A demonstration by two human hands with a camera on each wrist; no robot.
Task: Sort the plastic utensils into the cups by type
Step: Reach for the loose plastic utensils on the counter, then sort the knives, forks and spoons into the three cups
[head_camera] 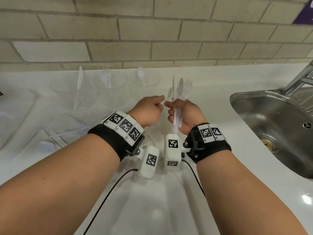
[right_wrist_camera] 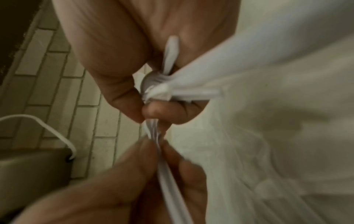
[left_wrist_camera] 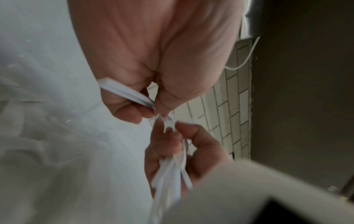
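While the right hand [head_camera: 184, 114] grips a bundle [head_camera: 180, 92] of knife, spoon and fork upright above the counter [head_camera: 220, 150], the left hand [head_camera: 149, 111] pinches a utensil at the bundle's edge. Behind stand three cups [head_camera: 110, 82], each holding one utensil.

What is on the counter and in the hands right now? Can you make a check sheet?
Surface: white countertop, glossy.
Job's things: three clear cups by the wall; knife cup holds a knife, fork cup a fork, spoon cup a spoon. A bundle of utensils stands in the right hand.
Clutter: loose fork and loose spoon lie at the left, on clear wrappers.
Hands: right hand grips the bundle; left hand pinches something at it, detail too blurred.
Cables: black cables run from the wrist cameras.
Surroundings: steel sink, faucet, tiled wall.
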